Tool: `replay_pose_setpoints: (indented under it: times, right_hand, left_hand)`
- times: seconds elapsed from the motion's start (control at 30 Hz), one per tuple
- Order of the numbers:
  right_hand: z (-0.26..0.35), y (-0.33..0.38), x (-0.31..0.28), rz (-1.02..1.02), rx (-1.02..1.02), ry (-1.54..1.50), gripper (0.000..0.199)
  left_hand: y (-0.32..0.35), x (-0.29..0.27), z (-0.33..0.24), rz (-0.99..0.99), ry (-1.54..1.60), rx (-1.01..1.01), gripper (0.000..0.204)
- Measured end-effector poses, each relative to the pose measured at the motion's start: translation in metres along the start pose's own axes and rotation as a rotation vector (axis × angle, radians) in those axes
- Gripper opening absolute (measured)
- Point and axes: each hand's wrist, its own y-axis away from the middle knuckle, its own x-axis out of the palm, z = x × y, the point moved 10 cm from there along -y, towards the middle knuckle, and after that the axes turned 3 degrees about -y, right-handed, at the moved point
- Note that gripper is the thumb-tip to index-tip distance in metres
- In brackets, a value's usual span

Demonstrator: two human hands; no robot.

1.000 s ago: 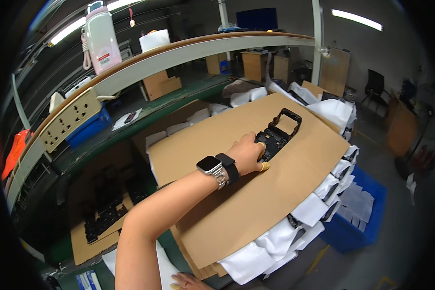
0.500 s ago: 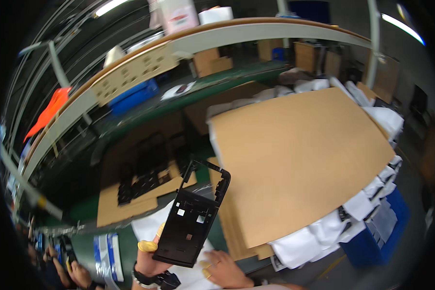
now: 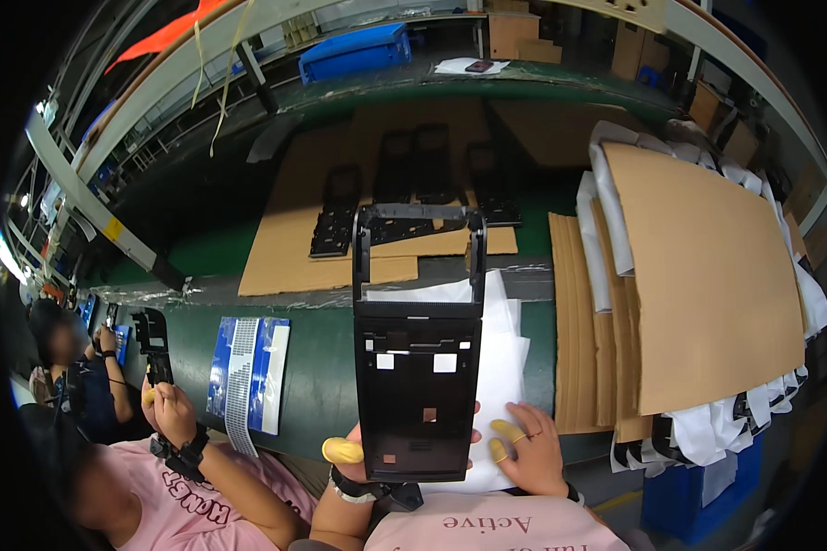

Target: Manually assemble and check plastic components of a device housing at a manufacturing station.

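Observation:
Upright in front of me stands a black plastic housing panel (image 3: 400,390), with an open rectangular loop at its top and small square cutouts below. My left hand (image 3: 354,459) is closed round its lower end, the thumb in a yellow finger cot at the left edge and fingertips showing at the right edge. My right hand (image 3: 537,457) lies to the right of the panel over white sheets (image 3: 501,367), its fingers apart and holding nothing. Two of its fingers wear yellow cots. The sheets lie partly behind the panel.
Several black frames (image 3: 335,216) rest on cardboard (image 3: 289,248) across the green bench. Cardboard sheets and white wrapping stack up at right (image 3: 717,285), above a blue crate (image 3: 680,505). Blue-and-white packs (image 3: 271,376) lie left; a co-worker's hand (image 3: 173,413) holds a black part.
My view has swung left, bringing the co-workers and the black frames further in and shifting the cardboard stack rightward. The panel, tilted before, is now upright and faces me, still in my left hand.

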Motion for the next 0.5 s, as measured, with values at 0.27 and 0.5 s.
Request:
replay_pose_setpoints:
  times: [0.27,0.5]
  right_hand:
    - [-0.001,0.003,0.003,0.01,0.037,0.021,0.026]
    - [-0.001,0.004,0.003,0.012,0.022,0.019,0.027]
  left_hand:
    - [-0.001,-0.006,-0.013,0.0,-0.023,0.04,0.102]
    - [0.003,-0.016,-0.013,-0.089,-0.18,0.022,0.109]
